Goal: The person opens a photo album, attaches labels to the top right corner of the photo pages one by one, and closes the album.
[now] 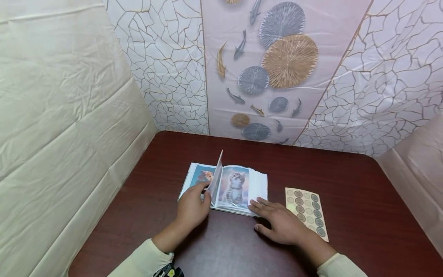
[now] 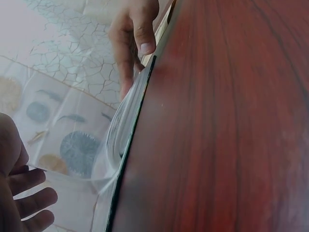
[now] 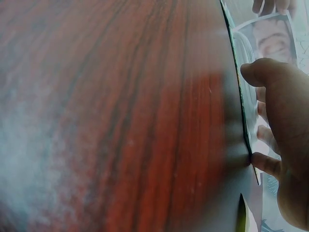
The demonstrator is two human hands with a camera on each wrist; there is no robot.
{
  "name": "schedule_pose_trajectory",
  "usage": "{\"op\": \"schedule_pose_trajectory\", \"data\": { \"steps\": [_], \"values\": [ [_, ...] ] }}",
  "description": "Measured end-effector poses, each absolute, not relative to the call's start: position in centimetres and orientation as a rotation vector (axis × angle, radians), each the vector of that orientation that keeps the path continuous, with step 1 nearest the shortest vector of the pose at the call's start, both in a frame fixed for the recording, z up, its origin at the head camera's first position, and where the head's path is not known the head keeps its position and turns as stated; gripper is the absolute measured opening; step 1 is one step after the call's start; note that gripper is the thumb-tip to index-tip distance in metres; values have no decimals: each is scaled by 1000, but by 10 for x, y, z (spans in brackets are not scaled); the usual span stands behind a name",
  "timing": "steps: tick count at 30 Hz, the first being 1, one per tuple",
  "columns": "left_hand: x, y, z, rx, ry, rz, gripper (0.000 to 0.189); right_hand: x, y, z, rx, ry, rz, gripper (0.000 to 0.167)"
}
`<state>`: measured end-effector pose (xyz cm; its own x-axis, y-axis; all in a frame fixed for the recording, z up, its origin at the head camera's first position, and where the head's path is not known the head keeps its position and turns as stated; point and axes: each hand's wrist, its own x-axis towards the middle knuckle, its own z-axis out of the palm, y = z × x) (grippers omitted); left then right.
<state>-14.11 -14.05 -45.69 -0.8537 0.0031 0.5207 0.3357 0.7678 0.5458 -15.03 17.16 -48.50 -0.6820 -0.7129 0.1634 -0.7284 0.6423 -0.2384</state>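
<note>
An open photo album (image 1: 258, 184) lies on the table, showing a kitten picture (image 1: 234, 188) on its right side and another animal picture (image 1: 202, 174) on its left. One clear-sleeved page (image 1: 216, 176) stands up near the spine. My left hand (image 1: 192, 206) holds that page by its lower outer edge between thumb and index finger; in the left wrist view its other fingers (image 2: 37, 199) are spread loosely. My right hand (image 1: 280, 221) rests with extended fingers on the album's lower right edge. In the right wrist view its thumb (image 3: 260, 72) lies beside the stacked pages.
To the right of the album, a cream sheet with rows of round coin-like designs (image 1: 304, 204) lies partly behind the right hand and wrist. The dark red-brown table (image 1: 367, 200) meets a patterned cloth backdrop (image 1: 256, 107) at its far edge.
</note>
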Motion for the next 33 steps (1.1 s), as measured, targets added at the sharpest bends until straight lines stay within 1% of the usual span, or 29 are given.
{"op": "schedule_pose_trajectory", "data": {
  "steps": [8, 14, 21, 23, 28, 33],
  "values": [
    [-142, -154, -458, -187, -2422, -906, 30, -150, 172, -486, 1223, -2803, 443, 60],
    [-142, -162, -458, -85, -2455, -829, 29, -151, 171, -486, 1229, -2795, 454, 60],
    [-142, -172, -463, -5, -2494, -766, 41, -151, 172, -487, 1220, -2807, 453, 60],
    [-142, -174, -465, -6, -2500, -738, 38, -151, 173, -487, 1218, -2807, 452, 60],
    [-142, -179, -468, -8, -2529, -645, 24, -151, 172, -488, 1224, -2803, 452, 61],
    [-141, -181, -470, 38, -2594, -607, 19, -152, 173, -488, 1228, -2796, 443, 61]
  ]
}}
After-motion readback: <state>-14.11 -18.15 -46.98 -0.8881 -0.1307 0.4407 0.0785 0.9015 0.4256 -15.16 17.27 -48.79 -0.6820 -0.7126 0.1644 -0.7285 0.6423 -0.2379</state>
